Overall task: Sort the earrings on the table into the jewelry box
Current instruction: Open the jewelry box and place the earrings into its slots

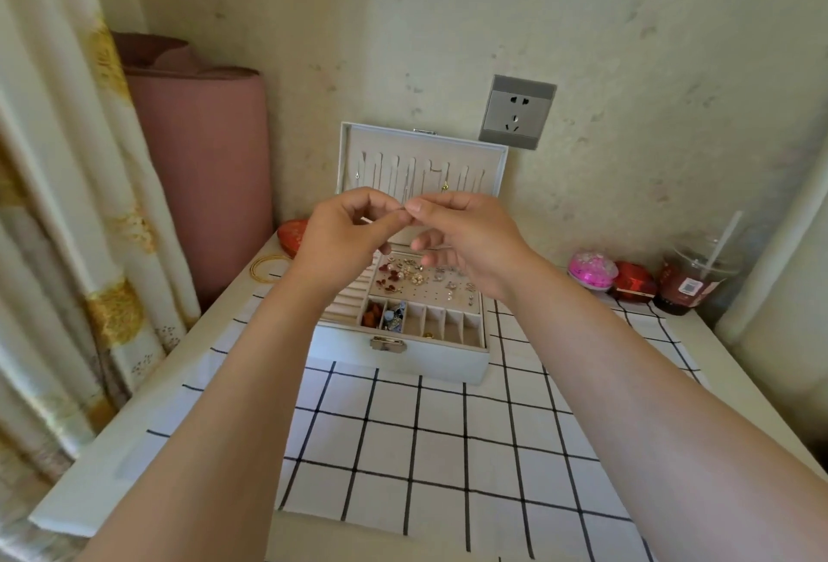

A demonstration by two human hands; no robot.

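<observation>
Both left hand (340, 235) and right hand (467, 239) pinch one tiny piece (403, 208) (blurred), partly masking jewelry box (432, 359); cup (698, 277) far right.

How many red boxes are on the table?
2: left red box beside the left hand; right red box between the pink dome and drink cup. More may be hidden.

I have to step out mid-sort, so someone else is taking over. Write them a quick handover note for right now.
Hands: left grip and right grip, raised over the open jewelry box, pinch one tiny piece between them; too small to identify.
Done: many earrings sit on the box's stud panel; front compartments hold a few more.
Remaining: seat the held piece; I see no other loose earrings.
</observation>
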